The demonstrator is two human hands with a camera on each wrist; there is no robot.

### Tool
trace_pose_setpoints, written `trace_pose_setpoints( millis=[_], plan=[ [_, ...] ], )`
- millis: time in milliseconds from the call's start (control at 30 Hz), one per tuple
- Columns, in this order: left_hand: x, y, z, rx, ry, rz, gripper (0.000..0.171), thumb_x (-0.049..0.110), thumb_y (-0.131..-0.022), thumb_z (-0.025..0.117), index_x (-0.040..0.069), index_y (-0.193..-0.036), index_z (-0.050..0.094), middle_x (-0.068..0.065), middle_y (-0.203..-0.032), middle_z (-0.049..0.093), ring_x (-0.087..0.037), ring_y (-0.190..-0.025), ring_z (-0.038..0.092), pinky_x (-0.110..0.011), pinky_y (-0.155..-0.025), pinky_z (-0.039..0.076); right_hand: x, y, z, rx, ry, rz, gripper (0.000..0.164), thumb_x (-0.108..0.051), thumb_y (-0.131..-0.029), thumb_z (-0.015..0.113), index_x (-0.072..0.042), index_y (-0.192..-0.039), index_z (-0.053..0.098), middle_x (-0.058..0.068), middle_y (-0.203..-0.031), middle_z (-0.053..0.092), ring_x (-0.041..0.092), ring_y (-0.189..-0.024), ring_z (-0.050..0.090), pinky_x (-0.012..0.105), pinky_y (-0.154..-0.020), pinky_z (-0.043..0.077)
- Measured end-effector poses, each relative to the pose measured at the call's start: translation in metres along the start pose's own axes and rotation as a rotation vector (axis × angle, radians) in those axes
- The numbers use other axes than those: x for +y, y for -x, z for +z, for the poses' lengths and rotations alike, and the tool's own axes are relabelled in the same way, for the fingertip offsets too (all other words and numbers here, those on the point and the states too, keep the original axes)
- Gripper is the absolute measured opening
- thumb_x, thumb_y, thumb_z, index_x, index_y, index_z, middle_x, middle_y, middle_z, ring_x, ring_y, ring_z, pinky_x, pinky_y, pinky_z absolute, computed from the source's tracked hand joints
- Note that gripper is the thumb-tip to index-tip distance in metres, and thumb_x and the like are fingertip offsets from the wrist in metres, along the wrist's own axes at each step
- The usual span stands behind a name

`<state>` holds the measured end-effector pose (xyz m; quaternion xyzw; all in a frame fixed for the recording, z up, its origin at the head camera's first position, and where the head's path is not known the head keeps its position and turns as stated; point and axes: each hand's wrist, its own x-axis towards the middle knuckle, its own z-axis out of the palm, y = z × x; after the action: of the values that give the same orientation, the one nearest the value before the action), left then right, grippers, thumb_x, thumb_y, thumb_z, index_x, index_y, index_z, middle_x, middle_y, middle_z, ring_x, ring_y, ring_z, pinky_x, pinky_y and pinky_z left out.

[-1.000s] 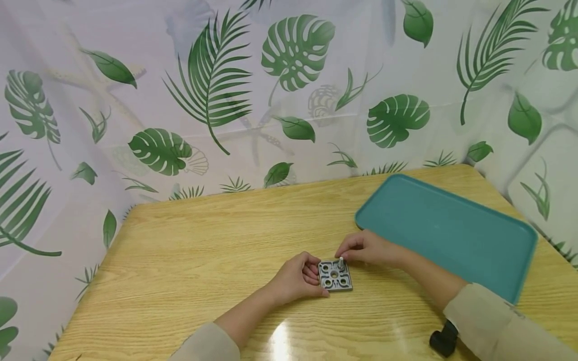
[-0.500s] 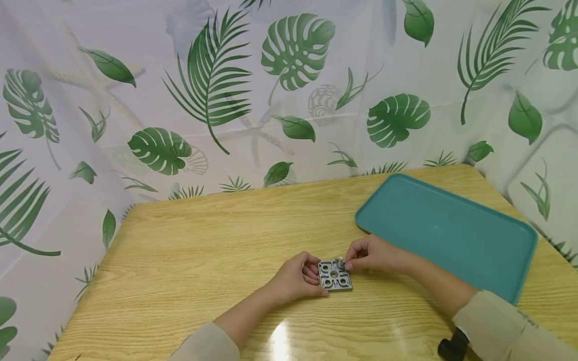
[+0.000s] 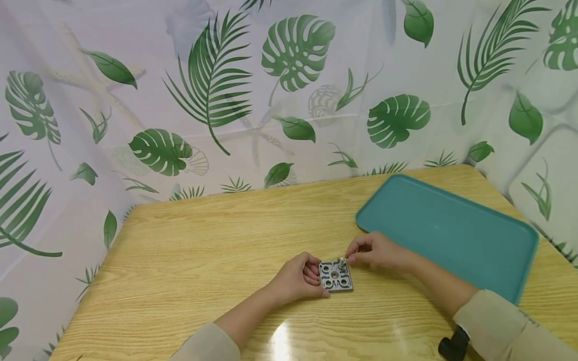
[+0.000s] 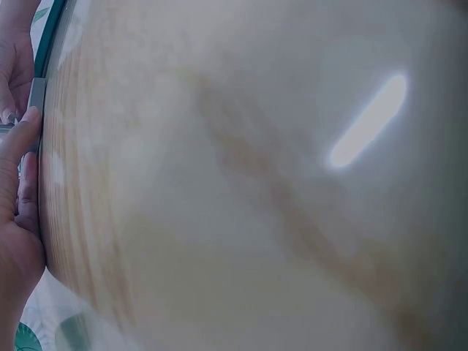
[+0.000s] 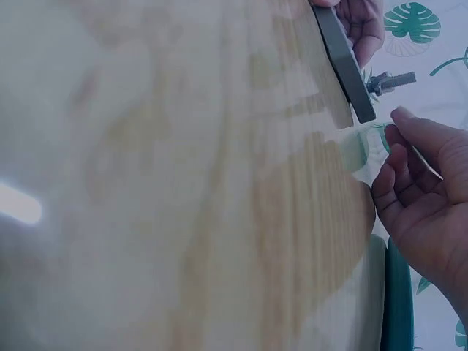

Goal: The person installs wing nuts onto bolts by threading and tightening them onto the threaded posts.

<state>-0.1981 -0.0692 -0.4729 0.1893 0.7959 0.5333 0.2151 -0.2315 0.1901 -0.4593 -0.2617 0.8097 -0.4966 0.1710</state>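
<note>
A square grey metal plate (image 3: 336,286) with round holes lies on the table, held by its left edge in my left hand (image 3: 291,281), thumb at the near corner. From its far right corner a threaded bolt (image 3: 341,262) stands upright. A nut (image 5: 376,85) sits round the bolt close to the plate in the right wrist view. My right hand (image 3: 378,250) is just right of the bolt. The right wrist view shows its thumb (image 5: 417,131) and loosely bent fingers a little apart from the bolt, holding nothing.
A teal tray (image 3: 433,225) rests on the wooden table (image 3: 203,250) at the right, behind the right forearm. A leaf-print cloth (image 3: 343,45) hangs behind the table. Under the right sleeve is a black device (image 3: 453,345).
The right hand's fingertips have shifted from the bolt's tip to its right side, dipping nearer me, then rising slightly. Left hand and plate stay put.
</note>
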Motion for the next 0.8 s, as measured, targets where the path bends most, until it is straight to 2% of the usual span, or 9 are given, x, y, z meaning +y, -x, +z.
trace_pose_setpoints(
  millis=[67, 200, 300, 367, 433, 567, 667, 800],
  plan=[
    [-0.001, 0.0, 0.0, 0.0, -0.008, -0.001, 0.061, 0.007, -0.068, 0.084, 0.002, -0.12, 0.053, -0.004, -0.095, 0.055, -0.01, -0.08, 0.06, -0.018, -0.072, 0.055, 0.001, -0.003, -0.001, 0.002, 0.012, -0.034, 0.015, -0.006, -0.089, 0.063, 0.003, -0.1, 0.069, 0.018, -0.1, 0.067, 0.001, -0.078, 0.056, 0.019, -0.065, 0.048],
    [-0.002, 0.001, -0.001, 0.001, -0.017, 0.002, 0.061, 0.008, -0.068, 0.085, 0.003, -0.12, 0.053, -0.002, -0.095, 0.055, -0.009, -0.08, 0.06, -0.018, -0.073, 0.055, 0.001, -0.012, -0.003, -0.053, 0.025, -0.11, 0.018, -0.001, -0.091, 0.059, 0.002, -0.106, 0.068, 0.019, -0.104, 0.066, -0.001, -0.073, 0.052, 0.018, -0.058, 0.046],
    [-0.003, 0.0, -0.001, 0.0, -0.02, 0.007, 0.061, 0.009, -0.068, 0.085, 0.003, -0.12, 0.053, -0.002, -0.095, 0.055, -0.009, -0.08, 0.06, -0.018, -0.072, 0.055, 0.002, -0.019, -0.003, -0.115, 0.038, -0.195, 0.018, 0.002, -0.091, 0.057, 0.003, -0.104, 0.068, 0.019, -0.103, 0.066, -0.001, -0.079, 0.056, 0.018, -0.064, 0.049],
    [-0.004, 0.0, 0.0, -0.001, -0.018, 0.009, 0.061, 0.009, -0.068, 0.085, 0.002, -0.12, 0.053, -0.002, -0.095, 0.055, -0.009, -0.08, 0.06, -0.018, -0.072, 0.055, 0.003, -0.022, -0.003, -0.152, 0.051, -0.256, 0.017, 0.003, -0.091, 0.056, 0.004, -0.102, 0.068, 0.02, -0.103, 0.066, 0.0, -0.092, 0.057, 0.019, -0.074, 0.051],
    [-0.004, 0.0, 0.001, 0.001, -0.018, 0.01, 0.061, 0.009, -0.068, 0.085, 0.002, -0.119, 0.053, -0.003, -0.095, 0.055, -0.009, -0.079, 0.06, -0.018, -0.072, 0.055, 0.004, -0.024, -0.003, -0.181, 0.042, -0.277, 0.017, 0.005, -0.09, 0.055, 0.005, -0.101, 0.068, 0.021, -0.102, 0.065, 0.001, -0.091, 0.057, 0.02, -0.072, 0.052],
    [-0.003, -0.001, 0.001, 0.006, -0.014, 0.012, 0.061, 0.008, -0.068, 0.085, 0.002, -0.119, 0.053, -0.003, -0.095, 0.056, -0.009, -0.079, 0.06, -0.018, -0.073, 0.055, 0.005, -0.023, -0.004, -0.187, 0.026, -0.243, 0.015, 0.003, -0.09, 0.057, 0.005, -0.1, 0.068, 0.021, -0.1, 0.065, 0.001, -0.084, 0.054, 0.019, -0.065, 0.05],
    [-0.002, -0.001, 0.001, 0.007, -0.007, 0.014, 0.061, 0.007, -0.067, 0.085, 0.001, -0.119, 0.053, -0.004, -0.095, 0.056, -0.01, -0.079, 0.06, -0.018, -0.072, 0.055, 0.005, -0.018, -0.005, -0.165, 0.031, -0.194, 0.013, -0.003, -0.09, 0.062, 0.004, -0.098, 0.069, 0.015, -0.095, 0.066, 0.001, -0.079, 0.054, 0.019, -0.064, 0.05],
    [-0.002, -0.001, 0.001, 0.01, 0.0, 0.014, 0.062, 0.006, -0.067, 0.085, 0.001, -0.119, 0.052, -0.004, -0.095, 0.056, -0.01, -0.079, 0.06, -0.018, -0.072, 0.055, 0.005, -0.013, -0.005, -0.139, 0.021, -0.092, 0.013, -0.01, -0.087, 0.067, 0.002, -0.093, 0.07, 0.004, -0.089, 0.067, 0.003, -0.068, 0.054, 0.019, -0.055, 0.047]
  ],
)
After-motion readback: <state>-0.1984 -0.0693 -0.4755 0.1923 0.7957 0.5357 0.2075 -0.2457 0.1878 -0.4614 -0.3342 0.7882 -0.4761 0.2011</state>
